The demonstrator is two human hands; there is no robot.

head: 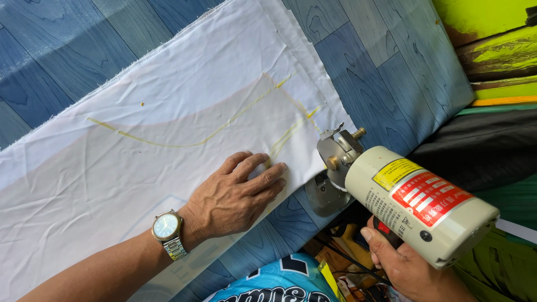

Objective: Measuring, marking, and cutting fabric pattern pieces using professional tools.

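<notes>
**Inspector:** Blue wood-grain table covering [386,61] spans the work surface in the head view. Report what lies on it.

**Operator:** One sheet of white fabric [112,168] lies flat, running from the lower left toward the upper right. Its frayed edge runs along the upper left. Yellow chalk lines [184,144] are drawn on it: one long curve and shorter strokes that meet near the fabric's right edge.

**Inspector:** State of the hands.

**Operator:** The left hand [238,196] lies flat and open, palm down, fingers spread, pressing the fabric just beside the short chalk strokes. It grips nothing. A wristwatch [168,230] sits on that wrist. The right hand [411,268] is closed around the handle of an electric rotary cutter [403,198], cream-bodied with a red and yellow label.

**Inspector:** Position of the cutter.

**Operator:** Its round blade and base plate [327,193] sit at the fabric's right edge, near the left fingertips. Whether the blade touches the cloth cannot be told.

**Inspector:** Progress assessment.

**Operator:** Marking appears complete. No cut shows along the chalk lines, so cutting looks to be only at its start, with the whole curve left.

**Inspector:** Surroundings.

**Operator:** Yellow-green painted boards [492,33] stand at the upper right; dark cloth [475,151] lies below them. A blue printed garment [274,282] shows at the bottom edge.
</notes>
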